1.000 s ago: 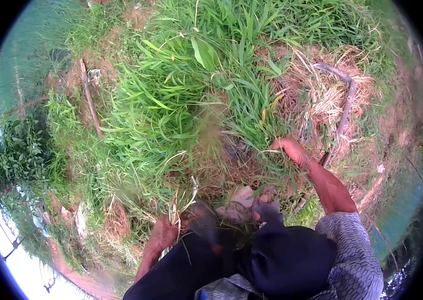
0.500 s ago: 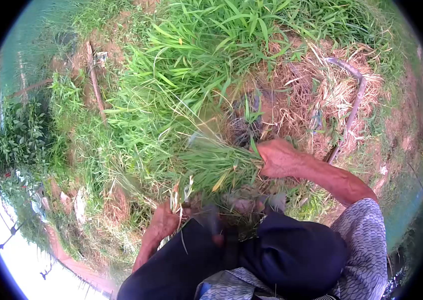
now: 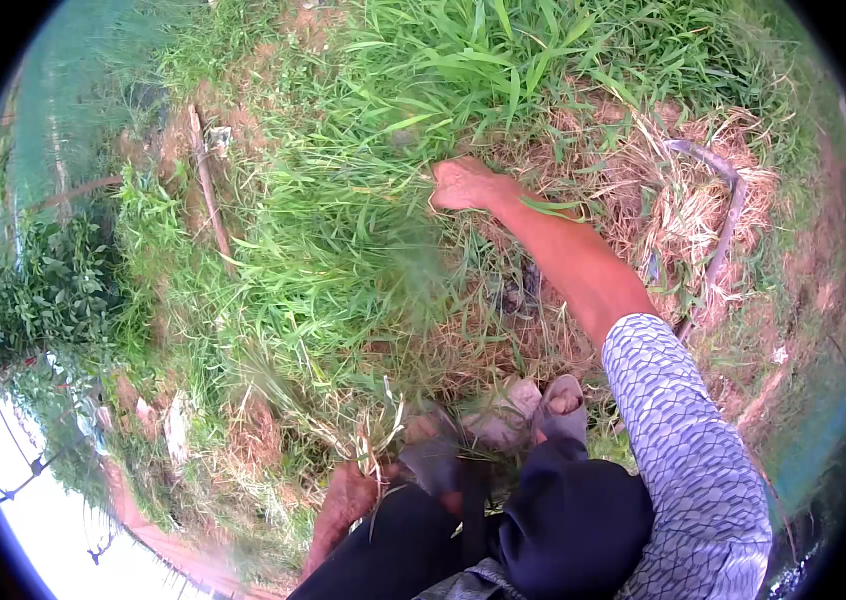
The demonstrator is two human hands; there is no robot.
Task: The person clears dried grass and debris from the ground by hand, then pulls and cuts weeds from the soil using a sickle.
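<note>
My right hand (image 3: pixel 463 184) reaches forward into the tall green grass (image 3: pixel 343 225), its fingers closed and partly hidden among the blades. My left hand (image 3: pixel 348 492) is low beside my knee, closed round a bunch of pale, dry grass stalks (image 3: pixel 368 445) that stick up from it. Between the hands lie cut stems and bare soil with dry straw (image 3: pixel 453 350).
A curved stick (image 3: pixel 736 200) lies over a heap of dry straw (image 3: pixel 683 215) at right. Another stick (image 3: pixel 207 185) is on the ground at left. My sandalled foot (image 3: pixel 564 405) stands beside a stone (image 3: pixel 503 415). A leafy bush (image 3: pixel 48 290) grows far left.
My right hand first pulled a bundle of green grass toward me; now it is farther forward in the standing grass, without that bundle. My left hand stays low with its stalks.
</note>
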